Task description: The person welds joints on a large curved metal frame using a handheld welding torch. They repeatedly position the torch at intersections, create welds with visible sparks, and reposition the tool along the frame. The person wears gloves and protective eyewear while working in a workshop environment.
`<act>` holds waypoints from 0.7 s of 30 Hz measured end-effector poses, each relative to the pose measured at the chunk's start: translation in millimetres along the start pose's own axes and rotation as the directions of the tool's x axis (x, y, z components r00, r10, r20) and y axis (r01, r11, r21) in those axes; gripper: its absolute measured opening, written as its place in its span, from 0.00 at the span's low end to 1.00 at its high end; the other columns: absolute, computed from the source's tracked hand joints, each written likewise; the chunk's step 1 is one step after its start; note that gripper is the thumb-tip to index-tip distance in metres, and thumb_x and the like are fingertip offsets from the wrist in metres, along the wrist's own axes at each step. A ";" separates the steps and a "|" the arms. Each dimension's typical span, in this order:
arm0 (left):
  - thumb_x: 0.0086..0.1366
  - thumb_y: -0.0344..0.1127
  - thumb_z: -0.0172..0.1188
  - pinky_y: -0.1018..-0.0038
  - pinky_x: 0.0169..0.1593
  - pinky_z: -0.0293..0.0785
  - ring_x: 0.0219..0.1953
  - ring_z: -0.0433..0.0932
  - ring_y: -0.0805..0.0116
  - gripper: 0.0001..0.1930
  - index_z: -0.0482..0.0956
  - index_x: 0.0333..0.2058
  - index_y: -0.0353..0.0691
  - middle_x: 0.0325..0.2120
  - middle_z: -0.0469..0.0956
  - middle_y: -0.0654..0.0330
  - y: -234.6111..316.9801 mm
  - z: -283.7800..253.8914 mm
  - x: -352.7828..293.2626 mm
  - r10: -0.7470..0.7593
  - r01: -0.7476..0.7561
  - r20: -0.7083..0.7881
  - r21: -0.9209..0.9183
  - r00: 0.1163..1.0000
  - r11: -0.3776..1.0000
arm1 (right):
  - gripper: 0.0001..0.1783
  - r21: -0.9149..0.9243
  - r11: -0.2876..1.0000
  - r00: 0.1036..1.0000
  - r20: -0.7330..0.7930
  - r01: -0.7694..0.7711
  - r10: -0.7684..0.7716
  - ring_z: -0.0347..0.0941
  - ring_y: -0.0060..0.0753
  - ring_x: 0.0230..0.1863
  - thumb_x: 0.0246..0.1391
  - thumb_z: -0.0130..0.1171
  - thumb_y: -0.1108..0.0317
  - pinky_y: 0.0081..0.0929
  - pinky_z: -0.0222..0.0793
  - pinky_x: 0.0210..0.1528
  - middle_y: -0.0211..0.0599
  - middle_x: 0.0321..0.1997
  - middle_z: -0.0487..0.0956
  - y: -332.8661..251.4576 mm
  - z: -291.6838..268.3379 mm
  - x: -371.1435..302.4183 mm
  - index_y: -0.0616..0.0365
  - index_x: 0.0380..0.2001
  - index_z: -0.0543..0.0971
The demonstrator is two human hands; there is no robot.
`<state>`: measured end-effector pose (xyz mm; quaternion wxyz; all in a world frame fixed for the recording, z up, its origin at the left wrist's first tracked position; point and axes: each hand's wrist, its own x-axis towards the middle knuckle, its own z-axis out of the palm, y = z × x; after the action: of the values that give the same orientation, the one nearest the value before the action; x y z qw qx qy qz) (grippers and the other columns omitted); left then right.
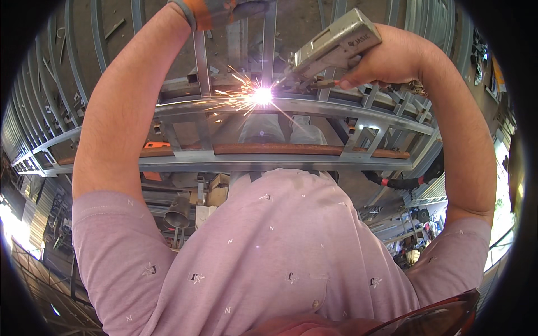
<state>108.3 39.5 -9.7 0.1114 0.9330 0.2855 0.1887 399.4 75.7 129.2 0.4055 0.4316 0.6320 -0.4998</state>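
Note:
My bare right hand (386, 61) is closed around a scuffed grey welding gun (336, 47), its nose tilted down to the left. Under the nose, a bright white-violet arc (262, 96) burns at the edge of a grey steel tube (347, 105), and orange sparks fly mostly leftward. My left hand (216, 14), in an orange and grey glove, reaches over the steel framework at the top edge. Its fingers are partly cut off there, so I cannot tell whether they grip anything. Glare hides the joint itself.
A second steel rail (280, 163) runs nearer my body, with a reddish-brown bar (252, 149) alongside. Upright tubes (202, 64) join the framework. A dark cable with red bands (412, 182) hangs at the right. Curved-looking steel bars (70, 67) fill the left side.

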 end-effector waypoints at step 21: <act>0.72 0.42 0.67 0.47 0.80 0.63 0.72 0.75 0.47 0.17 0.86 0.57 0.51 0.62 0.83 0.59 0.1 -7.3 0.5 -0.030 0.031 0.029 -0.029 0.999 0.999 | 0.27 0.004 1.000 1.000 0.016 -0.002 0.002 0.79 0.22 0.28 0.46 0.86 0.67 0.28 0.78 0.29 0.31 0.35 0.89 9.2 -3.6 -3.5 0.54 0.53 0.91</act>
<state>105.7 40.4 -2.9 0.1320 0.9294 0.2953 0.1780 408.9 79.9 130.5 0.4102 0.4292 0.6273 -0.5040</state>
